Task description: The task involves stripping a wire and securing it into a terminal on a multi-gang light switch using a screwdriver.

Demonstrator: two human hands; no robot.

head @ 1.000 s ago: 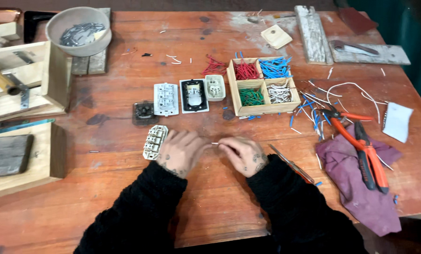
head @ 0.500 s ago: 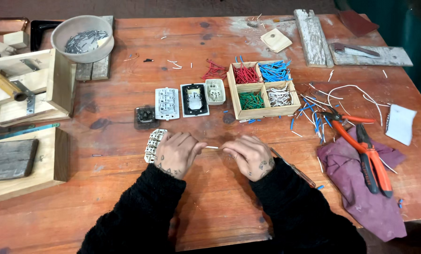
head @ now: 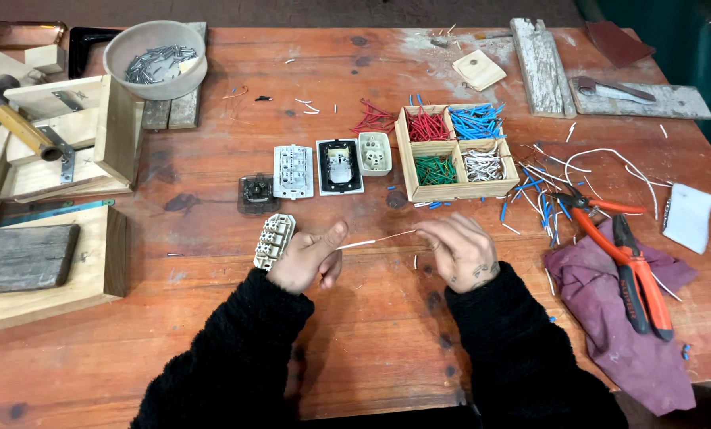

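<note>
Both hands, left hand (head: 304, 262) and right hand (head: 458, 250), pinch a white wire (head: 375, 239) below the wooden box (head: 457, 151); keeping it taut looks wise.

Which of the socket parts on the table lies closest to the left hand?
The beige terminal block, lying right beside the left hand; the other socket parts sit in a row farther up the table.

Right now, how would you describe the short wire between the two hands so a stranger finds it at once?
On the red-brown wooden table, look below the four-compartment wooden box. The left hand and right hand hold one thin wire stretched between them. Unlike the loose scraps around, it is white at its left end, bare pinkish beyond.
</note>
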